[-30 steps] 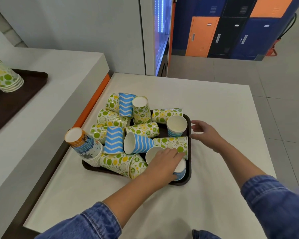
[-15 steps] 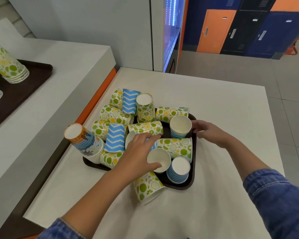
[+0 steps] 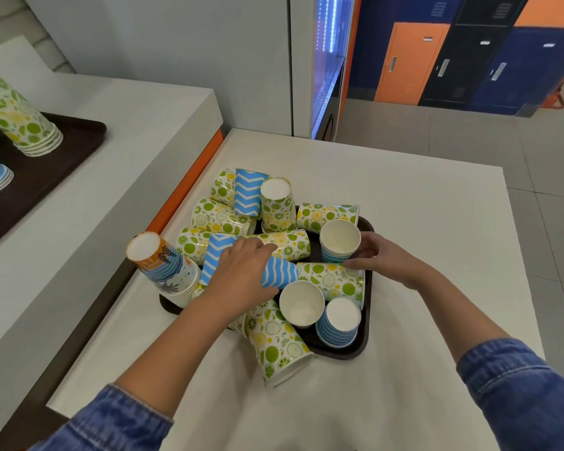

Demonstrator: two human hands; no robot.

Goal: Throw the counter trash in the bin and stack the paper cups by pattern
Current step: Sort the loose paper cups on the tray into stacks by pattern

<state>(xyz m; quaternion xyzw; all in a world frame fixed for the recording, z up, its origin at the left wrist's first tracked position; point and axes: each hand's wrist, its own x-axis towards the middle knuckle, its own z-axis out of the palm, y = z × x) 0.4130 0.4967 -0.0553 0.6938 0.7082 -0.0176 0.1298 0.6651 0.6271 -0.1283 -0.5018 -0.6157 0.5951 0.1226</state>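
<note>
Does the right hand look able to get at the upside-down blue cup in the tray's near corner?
Probably yes: the blue cup stands close to the right hand, with nothing on top of it.

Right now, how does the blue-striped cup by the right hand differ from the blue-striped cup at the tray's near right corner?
The upright blue-striped cup stands mouth up, showing its white inside; the inverted blue-striped cup stands base up. The right hand curls its fingers round the upright one; no hand is on the inverted one. Both carry blue stripes and stand on the tray.
</note>
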